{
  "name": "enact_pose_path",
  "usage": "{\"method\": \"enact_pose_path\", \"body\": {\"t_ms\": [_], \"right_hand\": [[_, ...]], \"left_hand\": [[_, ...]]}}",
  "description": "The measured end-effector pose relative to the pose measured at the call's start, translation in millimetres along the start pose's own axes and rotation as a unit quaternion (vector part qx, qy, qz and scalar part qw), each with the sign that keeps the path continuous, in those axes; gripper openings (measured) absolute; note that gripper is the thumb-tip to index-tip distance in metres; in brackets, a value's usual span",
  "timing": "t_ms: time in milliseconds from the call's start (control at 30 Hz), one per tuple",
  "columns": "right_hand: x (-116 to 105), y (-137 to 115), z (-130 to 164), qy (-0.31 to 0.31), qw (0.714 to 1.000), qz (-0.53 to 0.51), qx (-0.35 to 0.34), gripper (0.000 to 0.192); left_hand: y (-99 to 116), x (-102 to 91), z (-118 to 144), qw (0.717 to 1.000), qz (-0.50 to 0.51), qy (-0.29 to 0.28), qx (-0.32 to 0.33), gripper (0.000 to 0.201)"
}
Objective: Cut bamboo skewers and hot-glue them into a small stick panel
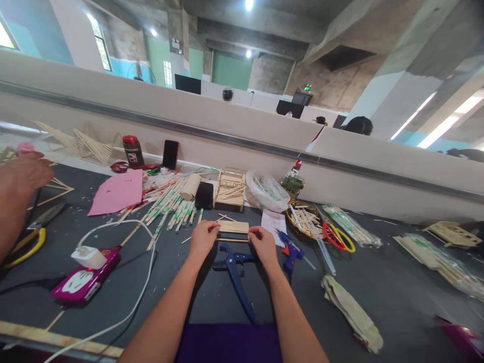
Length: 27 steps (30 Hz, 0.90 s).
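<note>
My left hand (203,238) and my right hand (262,244) grip the two ends of a small flat panel of wooden sticks (233,227), held just above the dark table. One thin loose stick (232,240) runs between my thumbs. Blue-handled cutters (236,272) lie on the table right below my hands. A blue glue gun (290,250) rests just right of my right hand.
A pile of wrapped chopsticks (170,201), a wooden stick model (230,189), a pink sheet (118,192) and a phone (170,154) sit farther back. A pink power strip (85,277) with white cable lies at left. Another person's hand (20,176) is at far left. Red-yellow scissors (338,236) at right.
</note>
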State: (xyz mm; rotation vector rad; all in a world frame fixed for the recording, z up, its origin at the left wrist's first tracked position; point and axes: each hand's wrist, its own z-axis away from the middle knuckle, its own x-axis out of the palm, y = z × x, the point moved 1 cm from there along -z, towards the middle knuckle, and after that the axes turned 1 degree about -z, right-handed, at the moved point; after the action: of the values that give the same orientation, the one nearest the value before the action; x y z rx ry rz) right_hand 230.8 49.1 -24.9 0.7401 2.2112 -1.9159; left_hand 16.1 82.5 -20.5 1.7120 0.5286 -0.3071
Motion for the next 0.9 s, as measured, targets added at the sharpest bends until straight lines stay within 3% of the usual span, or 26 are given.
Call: {"method": "enact_pose_path", "body": {"t_ms": [200,400,700,900], "right_hand": [[6,-2,6,-0.011,0.989,0.149,-0.014,0.024],[11,-4,10,-0.023,0.971,0.237,-0.034,0.028],[12,-1,11,-0.029,0.961,0.275,-0.014,0.031],[11,-1,11,-0.027,0.968,0.250,-0.008,0.035]], "left_hand": [[-4,8.9,1,0.990,-0.133,-0.032,0.029,0.017],[-6,13.5,2,0.986,-0.161,-0.036,0.041,0.019],[-6,17.4,3,0.984,-0.171,-0.029,0.028,0.007],[-9,15.9,1,0.986,-0.158,-0.035,0.035,0.011]]}}
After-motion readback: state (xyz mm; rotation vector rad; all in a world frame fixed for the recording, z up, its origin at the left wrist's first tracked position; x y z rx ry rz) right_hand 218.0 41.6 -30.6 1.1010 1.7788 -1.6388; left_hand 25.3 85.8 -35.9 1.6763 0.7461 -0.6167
